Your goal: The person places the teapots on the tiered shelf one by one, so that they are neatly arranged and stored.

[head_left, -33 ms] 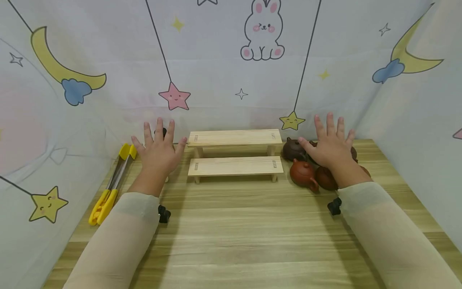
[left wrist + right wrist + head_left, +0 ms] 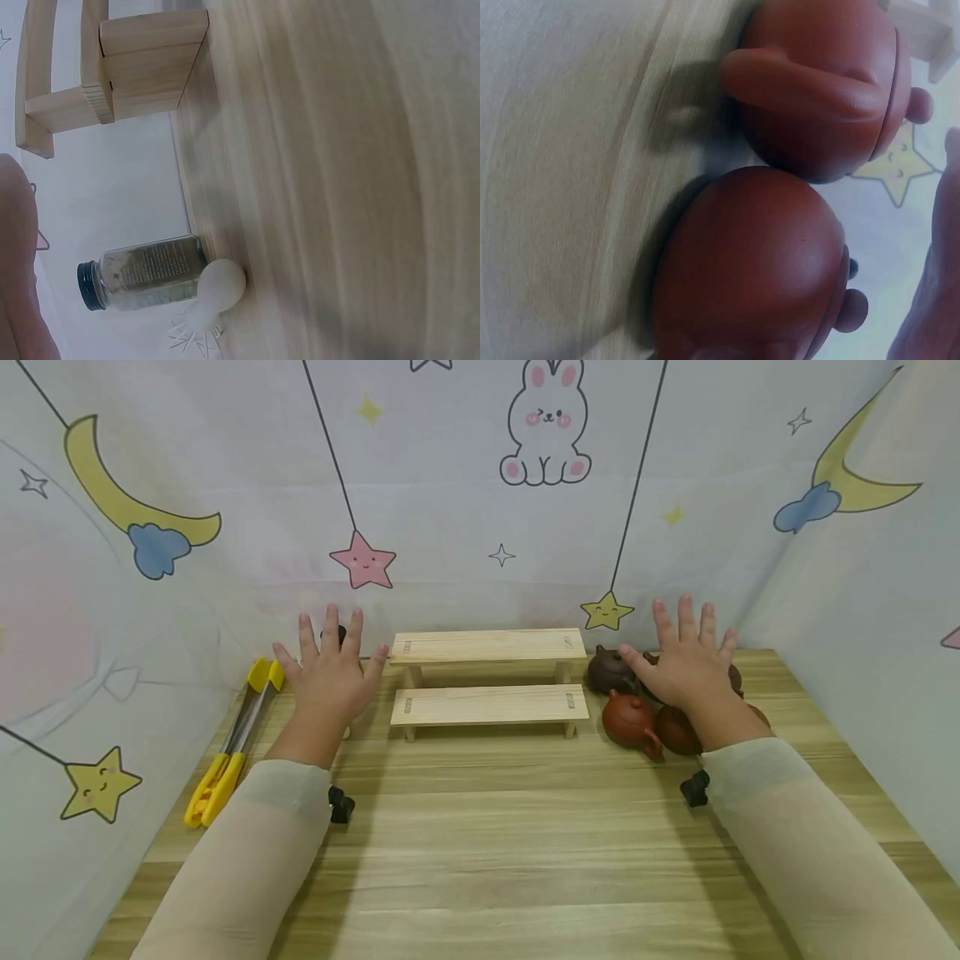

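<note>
My left hand [image 2: 330, 681] hovers palm down with its fingers spread, holding nothing, left of a two-step wooden stand [image 2: 487, 703]. Below it in the left wrist view are a glass jar [image 2: 154, 274] with a black lid and a pale round-headed thing [image 2: 222, 285]; in the head view the hand mostly covers them. On the other side my right hand [image 2: 690, 672], also empty with fingers fanned out, overlaps a cluster of small clay teapots. A reddish teapot [image 2: 628, 720] and a dark brown teapot [image 2: 609, 672] show beside its thumb. Two reddish teapots fill the right wrist view.
Yellow-handled metal tongs [image 2: 247, 727] lie along the table's left edge. White fabric [image 2: 480, 510] printed with stars, moons and a rabbit hangs behind and at both sides. Wood-grain tabletop [image 2: 517, 852] spreads between the forearms, in front of the stand.
</note>
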`<state>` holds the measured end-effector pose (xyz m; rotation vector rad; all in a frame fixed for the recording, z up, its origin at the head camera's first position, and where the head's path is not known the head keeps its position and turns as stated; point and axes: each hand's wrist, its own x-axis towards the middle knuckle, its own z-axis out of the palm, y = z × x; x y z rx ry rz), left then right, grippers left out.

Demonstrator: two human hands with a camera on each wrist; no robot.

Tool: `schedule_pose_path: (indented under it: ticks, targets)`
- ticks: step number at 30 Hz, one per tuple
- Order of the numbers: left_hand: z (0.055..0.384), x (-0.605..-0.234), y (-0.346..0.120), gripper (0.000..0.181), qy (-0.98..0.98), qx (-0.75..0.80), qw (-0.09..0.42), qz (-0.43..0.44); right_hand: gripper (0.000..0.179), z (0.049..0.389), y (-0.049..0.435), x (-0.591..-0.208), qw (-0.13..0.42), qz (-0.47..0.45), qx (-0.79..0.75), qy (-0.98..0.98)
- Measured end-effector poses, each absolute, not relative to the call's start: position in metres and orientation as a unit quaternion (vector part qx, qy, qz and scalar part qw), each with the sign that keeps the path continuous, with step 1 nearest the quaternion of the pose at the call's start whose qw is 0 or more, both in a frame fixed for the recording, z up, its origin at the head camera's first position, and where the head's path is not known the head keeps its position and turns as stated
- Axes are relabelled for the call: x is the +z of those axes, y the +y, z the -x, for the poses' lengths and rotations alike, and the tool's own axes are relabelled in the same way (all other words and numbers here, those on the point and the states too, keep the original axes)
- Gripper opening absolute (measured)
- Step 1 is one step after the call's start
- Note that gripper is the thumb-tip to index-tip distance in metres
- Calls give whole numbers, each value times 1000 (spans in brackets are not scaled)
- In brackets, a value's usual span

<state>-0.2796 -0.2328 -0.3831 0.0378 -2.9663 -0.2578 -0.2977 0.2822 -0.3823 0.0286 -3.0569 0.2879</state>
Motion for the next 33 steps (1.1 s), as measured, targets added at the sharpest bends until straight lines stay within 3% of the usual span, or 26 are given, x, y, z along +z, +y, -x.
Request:
schedule_pose_path:
  ticks: [14, 27, 33]
  targets:
    - [275, -388, -238, 85, -990, -103, 92, -18, 105, 293, 281, -380, 44, -10, 99, -994]
    - [256, -406, -227, 80, -974, -188, 118, 53, 99, 270, 289, -380, 66, -20, 112, -991]
    - [248, -414, -218, 73, -942, -302, 123, 81, 95, 257, 299, -383, 86, -25, 128, -988]
